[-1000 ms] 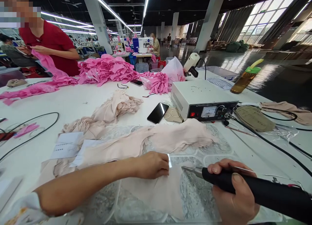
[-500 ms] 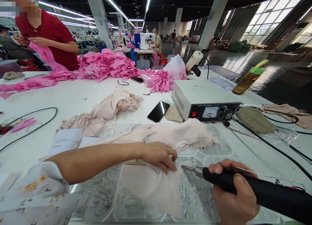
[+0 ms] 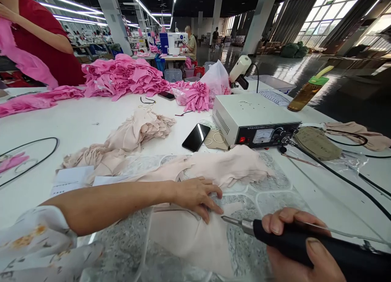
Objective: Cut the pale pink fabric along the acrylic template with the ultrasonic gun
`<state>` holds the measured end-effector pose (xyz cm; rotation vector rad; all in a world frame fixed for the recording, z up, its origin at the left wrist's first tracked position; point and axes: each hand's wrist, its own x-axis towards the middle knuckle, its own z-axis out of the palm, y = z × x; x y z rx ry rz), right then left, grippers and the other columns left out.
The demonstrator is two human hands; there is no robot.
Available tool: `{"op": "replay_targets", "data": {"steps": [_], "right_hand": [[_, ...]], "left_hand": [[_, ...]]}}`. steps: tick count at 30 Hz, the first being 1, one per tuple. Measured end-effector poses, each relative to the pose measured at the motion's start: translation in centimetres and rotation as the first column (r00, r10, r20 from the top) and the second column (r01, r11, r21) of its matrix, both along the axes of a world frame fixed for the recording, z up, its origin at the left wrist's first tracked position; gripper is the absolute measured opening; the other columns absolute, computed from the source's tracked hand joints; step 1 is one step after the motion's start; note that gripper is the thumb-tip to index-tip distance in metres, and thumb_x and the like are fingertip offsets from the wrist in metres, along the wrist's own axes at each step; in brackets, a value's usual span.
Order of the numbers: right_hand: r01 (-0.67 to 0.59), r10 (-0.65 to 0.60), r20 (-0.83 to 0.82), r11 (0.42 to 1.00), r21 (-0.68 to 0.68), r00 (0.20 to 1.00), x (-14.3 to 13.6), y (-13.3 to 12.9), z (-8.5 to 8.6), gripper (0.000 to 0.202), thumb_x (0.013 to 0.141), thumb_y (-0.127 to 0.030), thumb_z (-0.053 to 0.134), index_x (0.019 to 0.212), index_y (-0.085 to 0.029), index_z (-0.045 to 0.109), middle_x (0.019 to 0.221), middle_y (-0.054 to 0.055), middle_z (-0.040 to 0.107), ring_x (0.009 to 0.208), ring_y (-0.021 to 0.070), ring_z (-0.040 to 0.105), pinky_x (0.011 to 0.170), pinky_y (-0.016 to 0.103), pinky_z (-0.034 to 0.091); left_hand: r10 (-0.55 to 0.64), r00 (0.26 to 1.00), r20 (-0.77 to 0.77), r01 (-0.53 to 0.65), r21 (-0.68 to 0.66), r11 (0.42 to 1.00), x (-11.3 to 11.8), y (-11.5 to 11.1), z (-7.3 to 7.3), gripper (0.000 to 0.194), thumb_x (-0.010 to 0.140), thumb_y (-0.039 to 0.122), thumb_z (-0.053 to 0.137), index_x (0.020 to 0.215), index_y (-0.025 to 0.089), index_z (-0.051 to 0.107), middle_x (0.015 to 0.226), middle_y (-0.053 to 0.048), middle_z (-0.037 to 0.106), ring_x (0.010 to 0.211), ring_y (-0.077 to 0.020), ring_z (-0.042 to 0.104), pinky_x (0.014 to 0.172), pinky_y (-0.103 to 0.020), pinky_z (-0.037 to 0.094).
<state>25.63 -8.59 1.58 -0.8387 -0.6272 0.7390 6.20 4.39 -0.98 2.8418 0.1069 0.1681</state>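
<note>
A pale beige fabric piece lies on the grey marble-patterned board. My left hand rests on its upper part, fingers spread and fingertips pressing the cloth. Gripped in my right hand is a black-handled ultrasonic cutter with a slim metal tip. That tip touches or hovers just over the fabric's right edge, close to my left fingertips. Just above the tip, a narrow strip of the same cloth sticks out to the right. Behind my left hand lies a stack of beige pieces.
A control box with a lit red switch stands at the back, its black cable running down the right side. Nearby are a phone, a bottle, beige cloth and pink cloth. A person in red handles pink fabric.
The cutter's tip has moved slightly left and down along the fabric edge, and a strip now stands out above it. My left hand has barely shifted. The head view has turned slightly.
</note>
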Motion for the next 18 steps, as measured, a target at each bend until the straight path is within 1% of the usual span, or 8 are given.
{"op": "replay_targets", "data": {"steps": [2,5,9,14,18], "right_hand": [[-0.05,0.05,0.033,0.998,0.023,0.998,-0.8,-0.1,-0.2,0.015,0.072,-0.033,0.065,0.079,-0.021,0.062,0.067,-0.002,0.053,0.049,0.0117,0.05,0.044,0.03,0.047],[-0.083,0.081,0.055,0.996,0.033,0.995,-1.8,0.1,-0.6,0.015,0.074,-0.035,0.065,0.081,-0.021,0.062,0.068,-0.002,0.053,0.049,0.0113,0.051,0.046,0.03,0.048],[-0.086,0.085,0.047,0.996,0.025,0.995,-2.4,0.5,-0.8,0.016,0.074,-0.036,0.066,0.081,-0.022,0.062,0.068,-0.002,0.053,0.049,0.0115,0.052,0.046,0.029,0.048],[-0.083,0.081,0.071,0.996,0.03,0.994,-2.5,0.6,-0.4,0.017,0.073,-0.037,0.07,0.081,-0.023,0.064,0.067,-0.002,0.056,0.048,0.012,0.054,0.045,0.03,0.05],[-0.095,0.093,0.064,0.995,0.036,0.994,-2.5,0.6,-0.7,0.015,0.074,-0.035,0.069,0.082,-0.023,0.065,0.068,-0.002,0.056,0.049,0.0116,0.055,0.046,0.029,0.051]], "left_hand": [[0.014,1.0,-0.025,-0.014,-0.014,1.0,0.1,0.0,0.0,0.036,0.074,0.044,0.08,0.107,0.033,0.072,0.121,-0.004,0.059,0.105,-0.0208,0.056,0.094,-0.028,0.042],[0.021,0.999,-0.04,-0.022,-0.024,0.999,0.0,0.0,-0.1,0.035,0.075,0.045,0.079,0.108,0.034,0.072,0.123,-0.004,0.058,0.105,-0.021,0.055,0.094,-0.028,0.042],[0.02,1.0,-0.015,-0.02,0.002,1.0,0.0,0.0,-0.2,0.04,0.073,0.047,0.079,0.109,0.033,0.072,0.122,-0.004,0.057,0.102,-0.0203,0.054,0.093,-0.027,0.041],[0.007,0.999,0.045,-0.007,0.014,1.0,-0.1,0.1,-0.4,0.04,0.073,0.049,0.079,0.108,0.032,0.072,0.119,-0.004,0.058,0.099,-0.0198,0.055,0.089,-0.027,0.042],[0.004,0.999,0.053,-0.005,0.02,1.0,-0.1,0.1,-0.4,0.04,0.072,0.049,0.08,0.108,0.032,0.073,0.119,-0.005,0.058,0.099,-0.0202,0.055,0.088,-0.027,0.044]]}}
